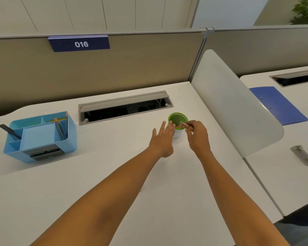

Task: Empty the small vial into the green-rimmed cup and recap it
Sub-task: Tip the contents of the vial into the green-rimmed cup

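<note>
A white cup with a green rim point(177, 116) stands on the white desk, right of centre. My right hand point(197, 135) grips a small clear vial point(185, 125) with brownish contents, tilted sideways with its mouth over the cup's near right rim. My left hand point(163, 138) is flat with fingers spread, its fingertips touching the cup's left side. The vial's cap is not visible.
A light blue desk organiser point(41, 137) with pencils sits at the left. An open cable tray point(124, 107) lies behind the cup. A white curved divider point(236, 103) stands on the right, with a blue binder point(277, 105) and a grey clip point(303, 155) on the neighbouring desk.
</note>
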